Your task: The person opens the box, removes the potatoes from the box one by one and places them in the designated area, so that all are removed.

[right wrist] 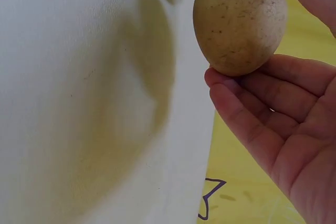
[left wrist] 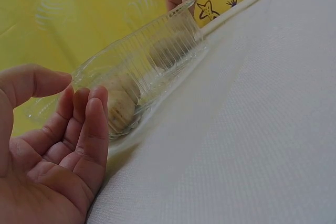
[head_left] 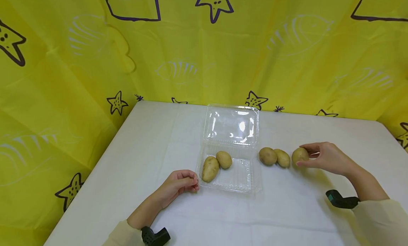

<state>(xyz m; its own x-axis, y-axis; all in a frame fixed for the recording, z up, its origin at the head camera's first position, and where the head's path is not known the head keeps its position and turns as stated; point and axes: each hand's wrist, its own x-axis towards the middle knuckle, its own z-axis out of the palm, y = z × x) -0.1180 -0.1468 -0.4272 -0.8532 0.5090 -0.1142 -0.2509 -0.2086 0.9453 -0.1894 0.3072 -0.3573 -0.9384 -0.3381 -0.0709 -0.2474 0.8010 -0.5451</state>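
Observation:
A clear plastic clamshell box [head_left: 247,175] lies with its lid [head_left: 231,127] folded back. Inside its left half are a long potato [head_left: 210,169] and a rounder potato [head_left: 224,160]. My left hand [head_left: 180,186] pinches the box's left rim between thumb and fingertips, as the left wrist view shows close up. To the right of the box, my right hand [head_left: 323,159] grips a round potato [right wrist: 239,24] between thumb and fingers. Two more potatoes, a darker round one [head_left: 267,156] and a smaller one [head_left: 282,158], sit touching each other between the box and that hand.
A white cloth [head_left: 153,132] covers the table. Yellow curtains [head_left: 178,44] with star and fish prints hang behind it and at its sides. Black wrist cameras are strapped at the left wrist [head_left: 155,236] and the right wrist [head_left: 342,200].

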